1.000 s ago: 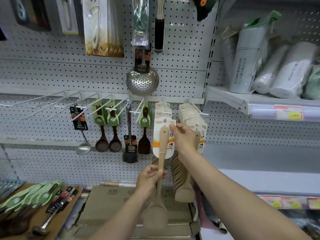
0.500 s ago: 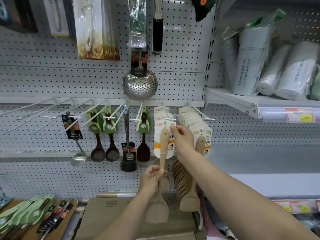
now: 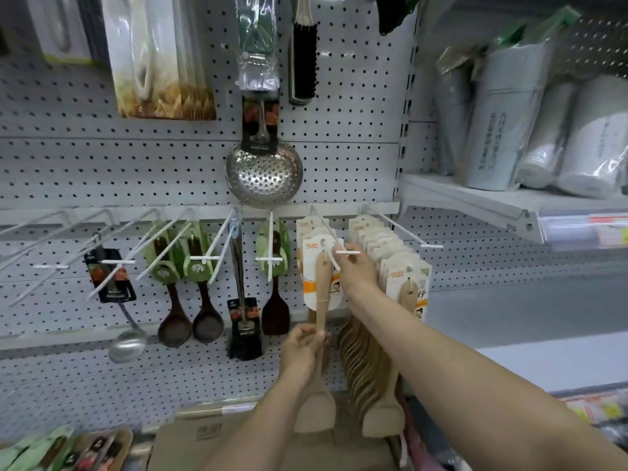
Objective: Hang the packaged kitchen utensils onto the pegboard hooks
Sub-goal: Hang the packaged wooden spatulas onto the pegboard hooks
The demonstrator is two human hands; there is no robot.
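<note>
A pale wooden spatula with a white and orange backing card hangs at the front of a white pegboard hook. My left hand grips its handle low down. My right hand pinches the top right of the card at the hook's tip. The hook passes through the card's hole. To the right, a full row of the same carded wooden spatulas fills the neighbouring hook.
Dark wooden spoons on green cards, a steel ladle and a black turner hang to the left. A steel skimmer hangs above. A cardboard box and more packaged utensils lie below. Several left hooks are bare.
The camera has moved closer to the pegboard. My right hand has pushed the card's hole onto the hook tip, while my left hand keeps hold of the spatula handle.
</note>
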